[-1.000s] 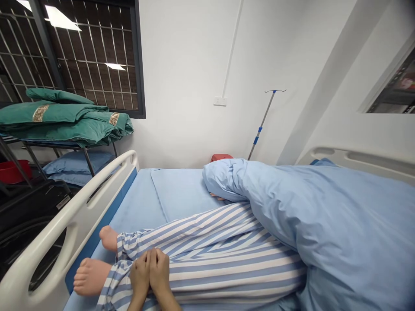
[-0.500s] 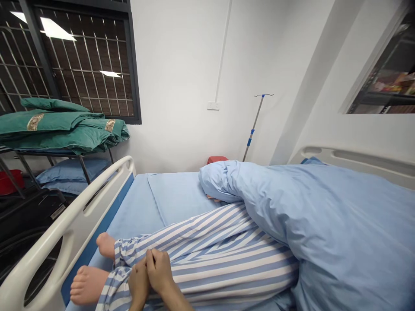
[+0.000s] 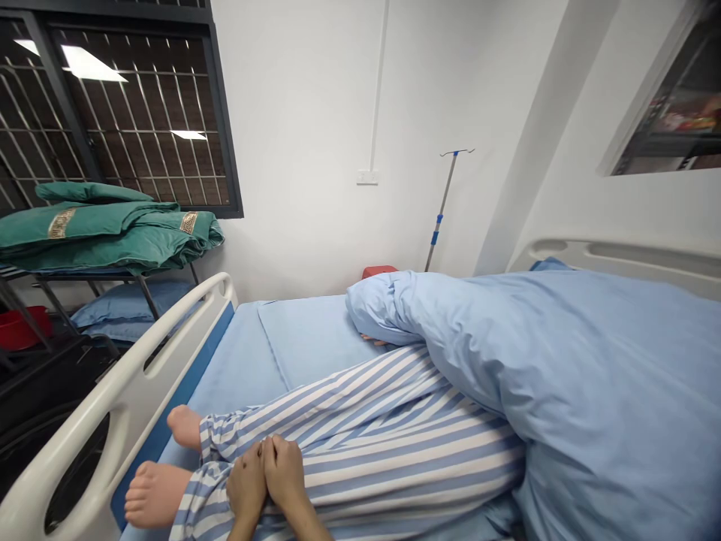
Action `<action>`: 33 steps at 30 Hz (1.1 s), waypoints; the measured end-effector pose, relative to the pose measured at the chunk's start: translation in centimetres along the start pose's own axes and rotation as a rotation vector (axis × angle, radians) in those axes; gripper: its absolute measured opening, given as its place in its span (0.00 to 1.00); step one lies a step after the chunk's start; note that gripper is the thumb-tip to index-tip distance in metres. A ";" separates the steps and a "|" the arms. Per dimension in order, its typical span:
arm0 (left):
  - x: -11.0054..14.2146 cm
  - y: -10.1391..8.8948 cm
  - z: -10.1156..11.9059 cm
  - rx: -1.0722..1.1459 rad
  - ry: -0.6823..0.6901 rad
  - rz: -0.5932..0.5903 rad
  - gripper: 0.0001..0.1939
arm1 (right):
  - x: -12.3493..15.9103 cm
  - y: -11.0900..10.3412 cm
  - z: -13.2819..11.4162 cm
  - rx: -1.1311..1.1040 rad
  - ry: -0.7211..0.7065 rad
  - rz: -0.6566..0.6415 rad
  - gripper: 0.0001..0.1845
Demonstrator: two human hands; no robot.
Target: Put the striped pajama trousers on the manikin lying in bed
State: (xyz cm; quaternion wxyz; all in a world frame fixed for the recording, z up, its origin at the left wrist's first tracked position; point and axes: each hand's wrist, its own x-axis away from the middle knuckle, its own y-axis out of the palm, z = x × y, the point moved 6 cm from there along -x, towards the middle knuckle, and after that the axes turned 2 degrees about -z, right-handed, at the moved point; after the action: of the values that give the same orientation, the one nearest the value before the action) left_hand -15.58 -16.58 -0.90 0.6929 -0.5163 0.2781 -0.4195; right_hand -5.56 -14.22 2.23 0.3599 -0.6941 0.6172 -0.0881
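Note:
Side by side, my left hand and my right hand rest closed on the lower part of the near leg in blue-and-white striped trousers. Their knuckles face up and almost touch. The fingertips and palms are hidden, so I cannot see whether any cloth is in them. Two bare feet, the near one and the far one, stick out of the trouser cuffs; they look like a manikin's. A light blue quilt covers the upper body, and some fingertips show under its folded edge.
The bed's white footboard rises at the left, its headboard at the right. An IV pole and a red object stand beyond the bed. Green folded bedding lies on a rack by the barred window.
Both hands stay on the lower leg, slightly flatter and lower over the knuckles than before. The camera has tilted a little. The legs, feet and quilt lie as before.

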 end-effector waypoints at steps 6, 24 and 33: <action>0.0 -0.1 -0.2 0.027 -0.016 -0.015 0.20 | 0.0 -0.2 -0.3 -0.026 -0.013 0.009 0.21; -0.1 0.0 -0.1 -0.090 -0.039 0.044 0.20 | 0.2 -0.5 -0.3 0.046 0.057 0.012 0.23; -0.3 0.3 -0.2 -0.063 -0.007 0.057 0.20 | 0.1 -0.4 -0.2 0.077 0.032 0.013 0.21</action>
State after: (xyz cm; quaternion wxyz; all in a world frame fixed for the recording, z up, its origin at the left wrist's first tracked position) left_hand -15.78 -16.34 -1.24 0.6890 -0.5309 0.3035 -0.3890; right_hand -5.32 -14.41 2.65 0.3769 -0.6743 0.6235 -0.1206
